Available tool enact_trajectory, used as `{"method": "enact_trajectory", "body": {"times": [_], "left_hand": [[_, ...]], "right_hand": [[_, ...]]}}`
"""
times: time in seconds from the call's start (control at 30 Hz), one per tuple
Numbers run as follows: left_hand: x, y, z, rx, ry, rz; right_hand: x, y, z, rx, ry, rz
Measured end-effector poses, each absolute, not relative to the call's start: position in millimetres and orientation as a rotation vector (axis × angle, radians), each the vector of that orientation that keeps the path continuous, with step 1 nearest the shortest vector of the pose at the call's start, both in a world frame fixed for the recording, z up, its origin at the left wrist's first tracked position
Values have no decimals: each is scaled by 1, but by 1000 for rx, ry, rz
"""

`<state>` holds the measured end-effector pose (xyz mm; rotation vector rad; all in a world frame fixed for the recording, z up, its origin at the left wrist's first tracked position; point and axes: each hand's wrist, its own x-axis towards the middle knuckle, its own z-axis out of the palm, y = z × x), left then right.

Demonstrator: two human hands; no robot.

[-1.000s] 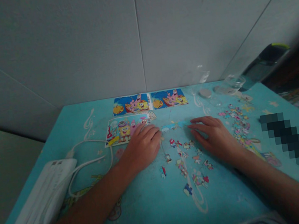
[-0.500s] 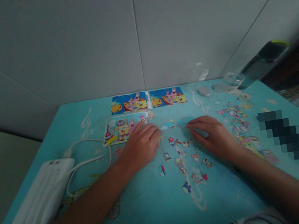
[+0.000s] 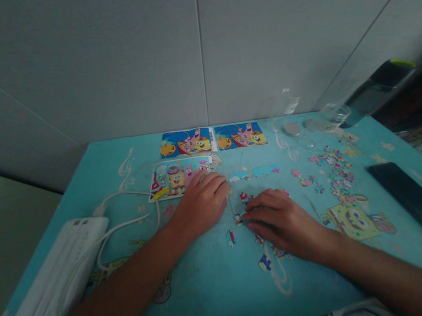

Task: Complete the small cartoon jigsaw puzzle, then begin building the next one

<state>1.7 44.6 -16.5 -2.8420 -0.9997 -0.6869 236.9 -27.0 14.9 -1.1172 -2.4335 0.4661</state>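
My left hand (image 3: 207, 196) rests palm down at the left end of a joined strip of pale blue puzzle pieces (image 3: 255, 172), its fingers loosely bent and holding nothing visible. It partly covers the lower right of a cartoon picture card (image 3: 174, 178). My right hand (image 3: 281, 216) hovers low over loose puzzle pieces, fingers slightly apart. Its fingertips are beside a small puzzle piece (image 3: 238, 219); whether they touch is unclear. A red-and-white piece (image 3: 230, 238) and a dark blue piece (image 3: 265, 263) lie nearer me. Other pieces are partly hidden under the right hand.
Two blue cartoon cards (image 3: 185, 143) lie by the wall. More puzzle pieces (image 3: 335, 171) are heaped at the right, beside a dark phone-like slab (image 3: 416, 201). Clear containers (image 3: 334, 116) and a dark bottle (image 3: 377, 85) are behind. A white power strip (image 3: 57, 281) with a cable is at left.
My right hand has moved from the right end of the blue strip toward me and left, over the loose pieces. My left hand has stayed put. The view has shifted slightly.
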Motion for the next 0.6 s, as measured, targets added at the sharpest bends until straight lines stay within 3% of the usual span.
{"method": "enact_trajectory", "body": {"times": [0.23,0.6], "left_hand": [[1,46,-19,-2813,-974,-682],[1,46,-19,-2838,-966,-659]], "right_hand": [[267,-4,17,-1404,-2236,265],[281,3,17,-1473,-2218,267]]}}
